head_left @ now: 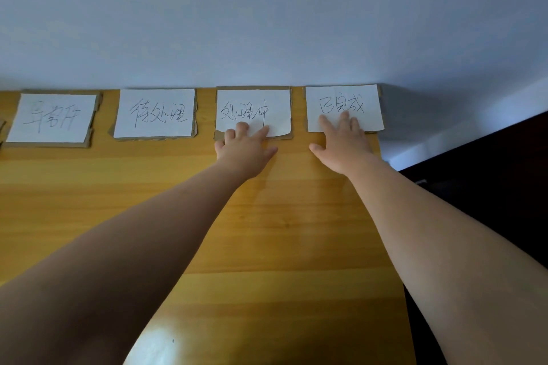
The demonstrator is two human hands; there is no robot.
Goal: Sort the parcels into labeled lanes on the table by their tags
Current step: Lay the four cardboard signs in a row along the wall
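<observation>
Several white paper labels with handwritten characters lie on cardboard backings along the far edge of the wooden table, against the wall. My left hand rests flat with spread fingers on the lower edge of the third label. My right hand lies flat with fingers on the lower part of the fourth label at the far right. Two more labels sit to the left: one and another. No parcels are in view.
A pale wall rises directly behind the labels. The table's right edge runs near my right arm, with a dark area beyond it. A sliver of another cardboard piece shows at the far left edge.
</observation>
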